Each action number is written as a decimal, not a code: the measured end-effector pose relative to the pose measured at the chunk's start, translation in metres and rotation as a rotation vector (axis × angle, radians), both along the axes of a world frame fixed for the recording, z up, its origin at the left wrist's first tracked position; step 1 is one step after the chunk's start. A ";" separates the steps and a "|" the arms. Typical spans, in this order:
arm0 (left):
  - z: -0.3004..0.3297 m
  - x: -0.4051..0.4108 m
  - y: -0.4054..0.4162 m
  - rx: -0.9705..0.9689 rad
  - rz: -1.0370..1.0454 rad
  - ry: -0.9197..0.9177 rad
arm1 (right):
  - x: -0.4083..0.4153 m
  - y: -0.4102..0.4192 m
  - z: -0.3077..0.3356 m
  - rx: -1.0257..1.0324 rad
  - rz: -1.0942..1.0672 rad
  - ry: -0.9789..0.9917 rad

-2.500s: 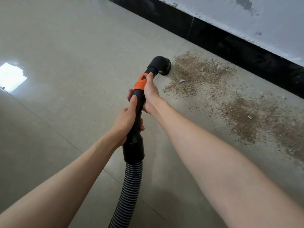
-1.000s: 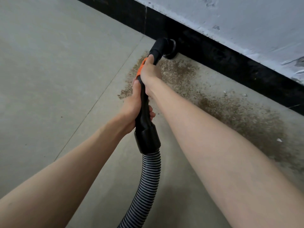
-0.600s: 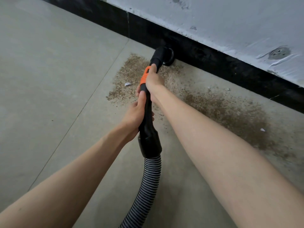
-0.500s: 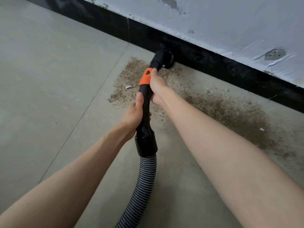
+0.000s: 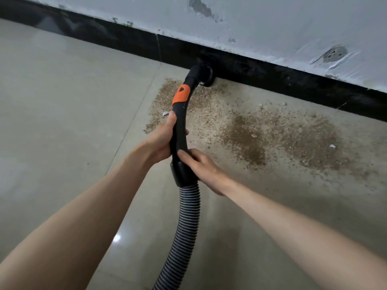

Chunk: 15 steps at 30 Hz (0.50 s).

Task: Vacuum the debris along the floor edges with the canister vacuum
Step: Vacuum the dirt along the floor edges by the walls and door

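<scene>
Left hand: the left hand (image 5: 162, 141) was wrapped round the black curved handle (image 5: 180, 130), just under the orange patch (image 5: 180, 96).
Right hand: the right hand (image 5: 198, 165) gripped lower down, fingers curled over the cuff where the ribbed hose (image 5: 186, 225) joins.
Nozzle: the round nozzle (image 5: 204, 77) sat on the floor right against the black baseboard (image 5: 282, 79).
Dirt: gritty brown debris (image 5: 251, 130) was spread over the glossy beige tile (image 5: 62, 122), mostly to the right, with a few pale chips mixed in.
Risk: honestly, bigger chips could probably clog it, or the hard plastic might scuff the baseboard if shoved.
</scene>
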<state>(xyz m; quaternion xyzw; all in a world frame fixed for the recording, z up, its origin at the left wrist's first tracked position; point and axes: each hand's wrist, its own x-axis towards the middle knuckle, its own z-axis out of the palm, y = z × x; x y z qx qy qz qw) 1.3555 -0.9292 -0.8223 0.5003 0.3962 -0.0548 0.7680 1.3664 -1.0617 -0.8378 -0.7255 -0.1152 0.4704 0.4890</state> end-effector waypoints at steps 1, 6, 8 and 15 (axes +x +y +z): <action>0.001 0.002 0.002 -0.010 -0.012 -0.003 | -0.002 0.000 0.002 0.019 -0.005 0.005; 0.009 0.021 0.016 -0.013 -0.031 -0.006 | -0.006 0.011 0.008 0.061 -0.096 -0.004; 0.012 0.030 0.022 0.016 -0.042 0.002 | -0.007 0.017 0.007 0.053 -0.128 -0.043; 0.009 0.038 0.033 0.124 -0.071 0.072 | -0.015 0.027 0.014 -0.043 -0.098 -0.179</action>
